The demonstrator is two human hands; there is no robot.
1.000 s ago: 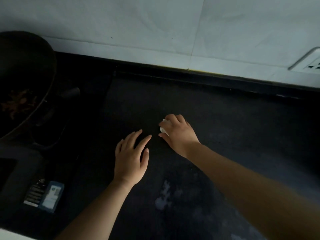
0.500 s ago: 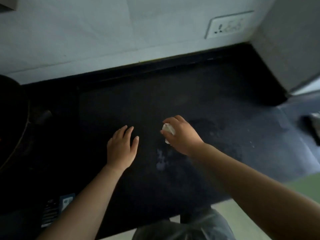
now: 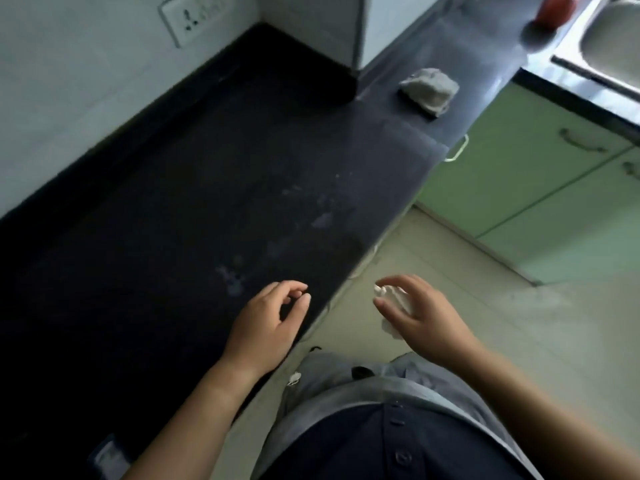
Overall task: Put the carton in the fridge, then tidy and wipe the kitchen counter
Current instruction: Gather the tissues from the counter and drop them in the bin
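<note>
Counter (image 3: 194, 209): grey rag (image 3: 429, 89) | left hand (image 3: 266, 327) loosely curled | right hand (image 3: 420, 315) pinching, seemingly, tissue (image 3: 393, 299)

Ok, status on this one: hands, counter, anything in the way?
Right hand shut on white wad, off the counter edge. Left hand loose, empty. Pale smears on counter. Grey cloth farther along.

A black table (image 3: 173, 216) with faint pale grey smudges (image 3: 232, 282) near its front edge. A white crumpled tissue (image 3: 394, 299) sits in the right hand (image 3: 415, 317). On the far right of the table lies a grey rag (image 3: 429, 88), and beyond it a red object (image 3: 554, 8), too blurred to identify. The wall (image 3: 69, 81) is white with a white socket (image 3: 194, 19). Cupboard doors (image 3: 519, 188) are pale green. The floor (image 3: 450, 306) is beige. The shirt (image 3: 398, 445) is dark navy with matching buttons.
</note>
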